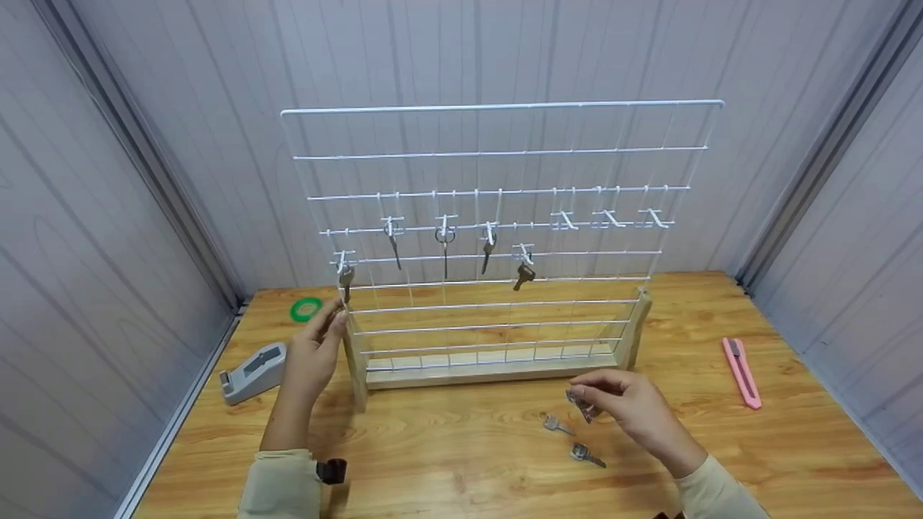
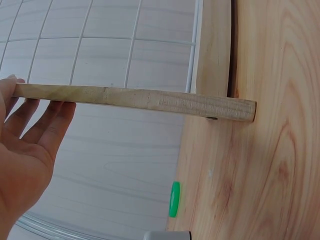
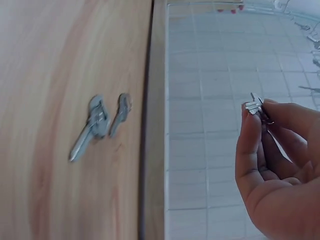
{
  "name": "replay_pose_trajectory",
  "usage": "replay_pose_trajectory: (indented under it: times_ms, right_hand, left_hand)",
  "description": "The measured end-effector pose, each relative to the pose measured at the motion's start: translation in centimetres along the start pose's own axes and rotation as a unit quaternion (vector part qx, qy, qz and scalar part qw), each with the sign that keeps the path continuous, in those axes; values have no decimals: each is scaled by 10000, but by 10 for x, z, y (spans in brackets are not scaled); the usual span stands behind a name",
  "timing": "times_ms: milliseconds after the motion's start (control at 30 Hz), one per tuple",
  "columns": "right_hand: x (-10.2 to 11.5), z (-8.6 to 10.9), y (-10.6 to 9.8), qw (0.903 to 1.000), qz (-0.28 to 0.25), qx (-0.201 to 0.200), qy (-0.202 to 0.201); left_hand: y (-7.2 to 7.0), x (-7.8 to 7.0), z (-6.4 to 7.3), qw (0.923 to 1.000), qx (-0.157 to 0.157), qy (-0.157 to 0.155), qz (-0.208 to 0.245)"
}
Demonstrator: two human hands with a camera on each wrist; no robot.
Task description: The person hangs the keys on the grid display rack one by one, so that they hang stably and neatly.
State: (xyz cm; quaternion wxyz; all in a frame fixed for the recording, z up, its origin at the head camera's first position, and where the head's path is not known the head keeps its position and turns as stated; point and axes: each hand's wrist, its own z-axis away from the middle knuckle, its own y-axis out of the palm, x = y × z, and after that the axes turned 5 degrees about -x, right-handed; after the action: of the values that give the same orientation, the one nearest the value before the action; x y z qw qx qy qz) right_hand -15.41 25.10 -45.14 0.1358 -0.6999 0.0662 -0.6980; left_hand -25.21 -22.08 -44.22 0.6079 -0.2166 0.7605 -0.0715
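A white wire grid rack (image 1: 505, 107) stands in a wooden base, with several keys (image 1: 525, 276) hanging from its hooks. At the rack's left side, my left hand (image 1: 314, 355) grips the upright wooden post (image 2: 135, 99), thumb on one side and fingers on the other. My right hand (image 1: 634, 405) pinches a small bunch of keys (image 3: 254, 106) between thumb and fingertips, held up in front of the base's right part. Below that hand, two sets of keys lie on the table: one set (image 1: 557, 424) nearer the rack, another (image 1: 588, 455) closer to me.
Three white hooks (image 1: 609, 218) at the grid's upper right carry nothing. Left of the rack lie a green tape roll (image 1: 306, 310) and a grey tape dispenser (image 1: 254, 373). A pink utility knife (image 1: 741, 373) rests at the right. Pale panel walls (image 1: 130, 288) enclose the table.
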Motion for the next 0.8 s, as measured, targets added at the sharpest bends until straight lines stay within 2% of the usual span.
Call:
replay_pose_trajectory:
  times_ms: [333, 567, 800]
  right_hand:
    - [28, 7, 9, 9986, -433, -203, -244]
    - [43, 11, 14, 9971, -499, -228, -527]
    - [51, 10, 16, 9943, -663, -369, -745]
  left_hand:
    - [1, -1, -1, 9999, -69, 12, 87]
    - [-2, -3, 2, 9996, 167, -91, 226]
    - [0, -4, 1, 9999, 10, -114, 109]
